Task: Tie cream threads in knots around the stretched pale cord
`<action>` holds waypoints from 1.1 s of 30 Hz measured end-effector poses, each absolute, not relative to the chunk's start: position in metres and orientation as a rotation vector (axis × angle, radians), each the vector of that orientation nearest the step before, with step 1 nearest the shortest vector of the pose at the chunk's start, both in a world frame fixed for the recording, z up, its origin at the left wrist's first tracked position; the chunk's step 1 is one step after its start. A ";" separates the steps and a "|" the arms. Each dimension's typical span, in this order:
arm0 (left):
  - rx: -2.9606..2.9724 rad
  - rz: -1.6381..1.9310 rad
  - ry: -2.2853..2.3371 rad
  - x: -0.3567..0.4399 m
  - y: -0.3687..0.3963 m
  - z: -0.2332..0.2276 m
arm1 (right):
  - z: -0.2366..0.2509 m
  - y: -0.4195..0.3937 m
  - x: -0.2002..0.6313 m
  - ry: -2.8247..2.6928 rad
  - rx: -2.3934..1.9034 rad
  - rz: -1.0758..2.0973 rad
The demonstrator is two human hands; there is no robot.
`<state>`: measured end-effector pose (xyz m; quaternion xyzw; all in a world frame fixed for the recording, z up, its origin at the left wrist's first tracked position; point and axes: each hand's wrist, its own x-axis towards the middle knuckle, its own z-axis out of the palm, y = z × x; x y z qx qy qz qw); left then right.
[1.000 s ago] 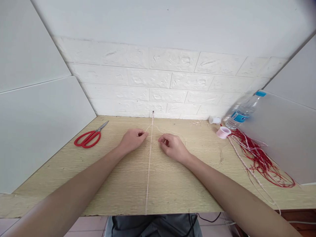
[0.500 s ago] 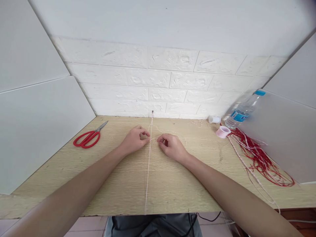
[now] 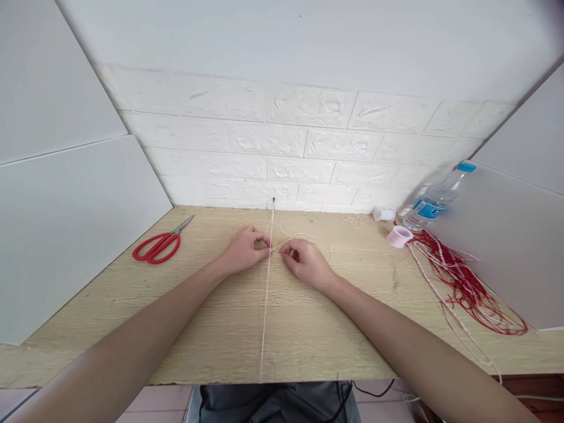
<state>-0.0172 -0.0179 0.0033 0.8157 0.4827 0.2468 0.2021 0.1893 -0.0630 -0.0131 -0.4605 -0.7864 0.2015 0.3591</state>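
Running from the near edge of the desk (image 3: 198, 346) toward the far side, the pale cord (image 3: 265, 311) looks taut between your hands; should it slacken, anything wrapped on it would probably loosen. Just right of it, your right hand (image 3: 308, 261) is curled, thumb and fingertips closed in a pinch, seemingly on the thin thread (image 3: 312, 237); too weak a pinch could let that slip. Your left hand (image 3: 244, 251), just left, brings thumb and forefinger to the cord, slightly parted; whether they grip anything cannot be told. A little farther, the thread's loose loop arcs around your right hand's far side and might snarl if you pulled it quickly. Farthest, the cord reaches a dark spot (image 3: 274, 200) low on the wall (image 3: 286, 141); hard tugging could strain its fixing there.
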 end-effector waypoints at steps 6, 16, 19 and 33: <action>2.297 0.616 1.354 -0.016 -0.018 0.003 | -0.013 -0.064 0.189 -2.035 -1.163 0.529; 1.966 0.746 1.320 -0.019 -0.016 0.006 | -0.011 -0.066 0.190 -2.042 -1.159 0.542; 1.806 0.851 1.291 -0.020 -0.016 0.007 | -0.011 -0.066 0.190 -2.039 -1.154 0.551; 1.022 1.209 1.035 -0.030 -0.001 0.012 | -0.009 -0.066 0.192 -1.990 -1.216 0.615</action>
